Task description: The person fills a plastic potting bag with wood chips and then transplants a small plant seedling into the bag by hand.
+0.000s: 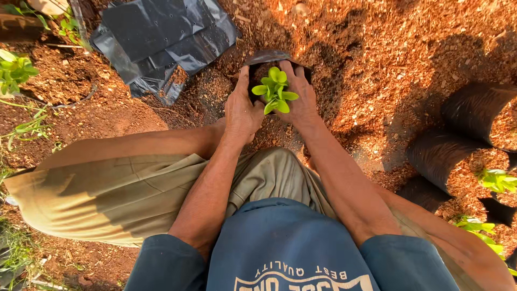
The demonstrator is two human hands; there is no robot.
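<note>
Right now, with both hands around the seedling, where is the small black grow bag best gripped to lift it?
Probably by its side walls, from left and right at once. The black grow bag is soft, open-topped and stands upright with the seedling in its middle. The left hand and right hand already flank it, so a two-sided hold low on the walls spares the leaves.

Strong, warm, low sunlight falls across the scene and tints the soil (431,43) orange-red. Long, hard-edged shadows lie on the ground around the black grow bags (463,134) at right. The seedling (274,90) is sharp and brightly lit. Wide-angle distortion bends the edges; the lower corners are slightly soft.
</note>
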